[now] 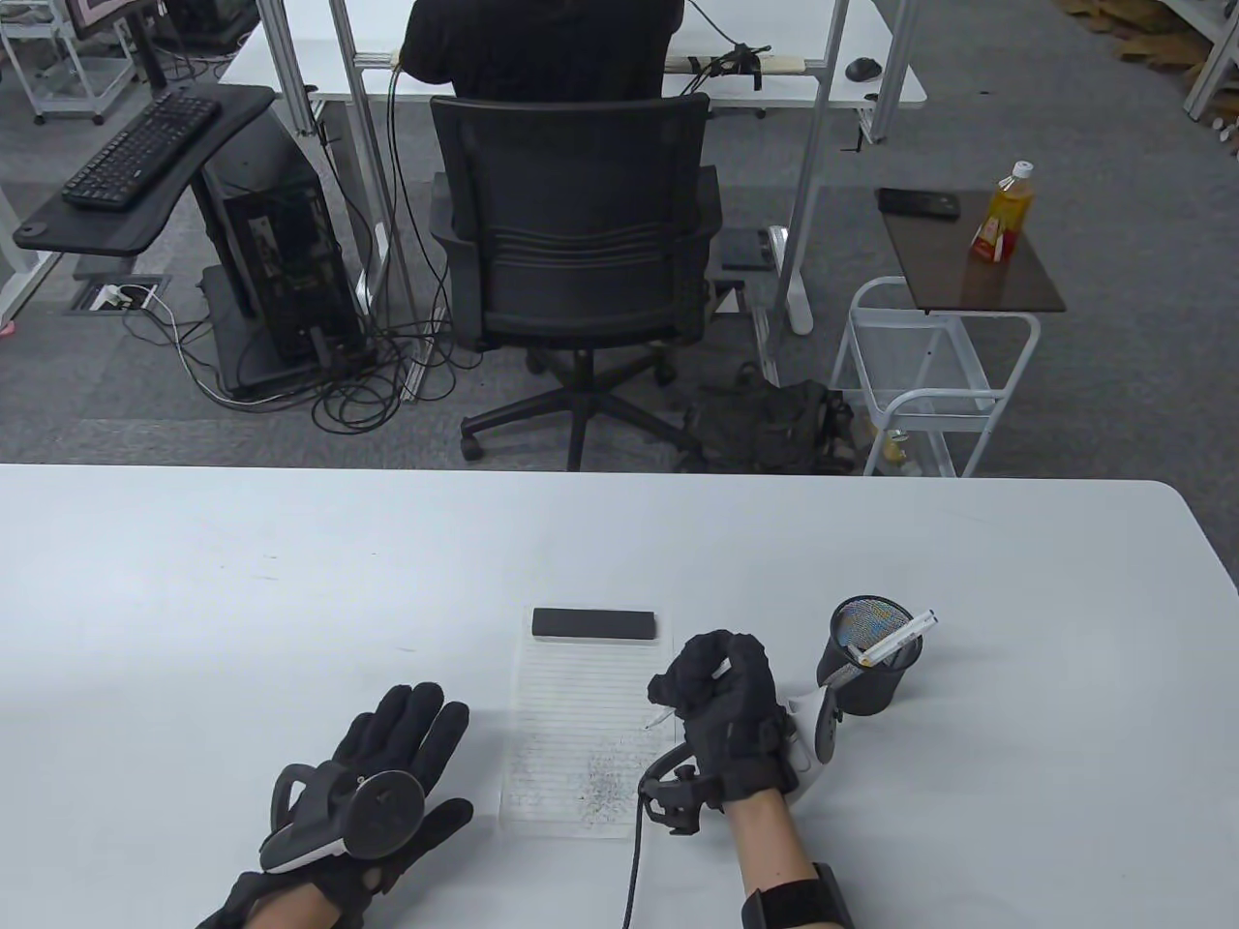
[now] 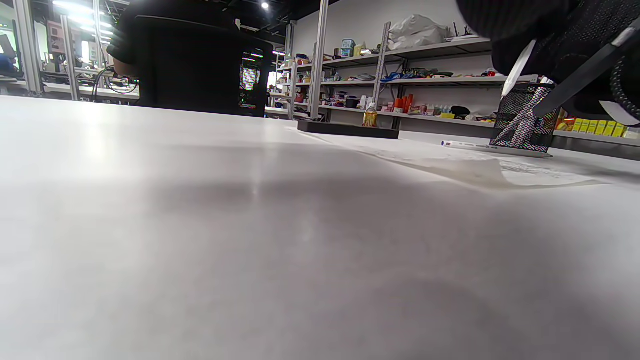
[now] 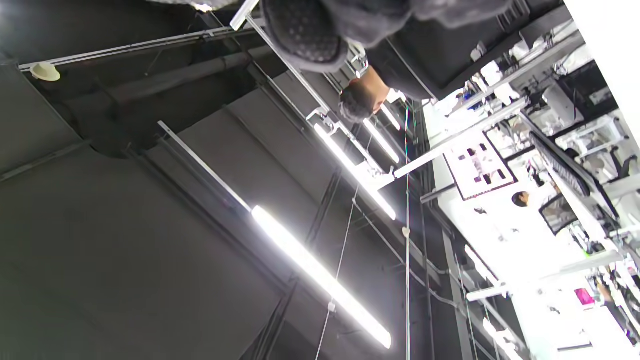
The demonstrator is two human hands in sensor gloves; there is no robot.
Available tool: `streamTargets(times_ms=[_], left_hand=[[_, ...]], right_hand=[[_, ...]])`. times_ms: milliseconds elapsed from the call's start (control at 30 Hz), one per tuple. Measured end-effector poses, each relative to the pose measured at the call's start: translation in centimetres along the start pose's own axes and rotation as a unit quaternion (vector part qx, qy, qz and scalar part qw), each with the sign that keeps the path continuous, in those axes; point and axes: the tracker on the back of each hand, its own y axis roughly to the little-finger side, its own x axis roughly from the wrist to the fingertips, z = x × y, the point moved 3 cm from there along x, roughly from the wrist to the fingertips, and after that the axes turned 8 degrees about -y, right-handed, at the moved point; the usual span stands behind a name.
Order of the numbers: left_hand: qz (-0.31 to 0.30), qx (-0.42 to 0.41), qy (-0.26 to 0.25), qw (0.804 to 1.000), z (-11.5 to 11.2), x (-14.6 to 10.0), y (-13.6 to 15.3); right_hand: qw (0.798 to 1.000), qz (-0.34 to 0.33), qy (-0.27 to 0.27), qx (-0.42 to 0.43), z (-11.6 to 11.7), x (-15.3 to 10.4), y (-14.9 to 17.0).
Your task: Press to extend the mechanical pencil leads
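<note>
The right hand (image 1: 726, 711) grips a slim grey mechanical pencil (image 1: 678, 704) with its tip over the lined white paper sheet (image 1: 581, 716), probably for testing the lead. The left hand (image 1: 373, 774) lies flat and open on the white bench (image 1: 242, 600), empty.

A white table (image 1: 290, 581) carries a lined paper sheet (image 1: 581, 716), scribbled near its lower edge, with a black rectangular block (image 1: 592, 624) on its top edge. Beyond stand a black office chair (image 1: 576, 252), a white wire cart (image 1: 934, 377) and an orange bottle (image 1: 1005, 213).
</note>
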Motion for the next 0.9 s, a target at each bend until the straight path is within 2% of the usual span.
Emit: streamTargets(times_ms=[433,500,667,900], left_hand=[[0.000,0.000,0.001,1.000,0.0,0.0,0.0],[0.001,-0.002,0.001,1.000,0.0,0.0,0.0],[0.000,-0.001,0.001,1.000,0.0,-0.1,0.0],[0.000,-0.001,-0.001,1.000,0.0,0.0,0.0]], right_hand=[[1.000,-0.002,0.008,-0.002,0.1,0.0,0.5],[1.000,0.003,-0.009,0.003,0.2,0.0,0.7],[1.000,0.004,-0.014,-0.004,0.4,-0.1,0.9],[1.000,0.007,-0.003,-0.009,0.4,-0.2,1.0]])
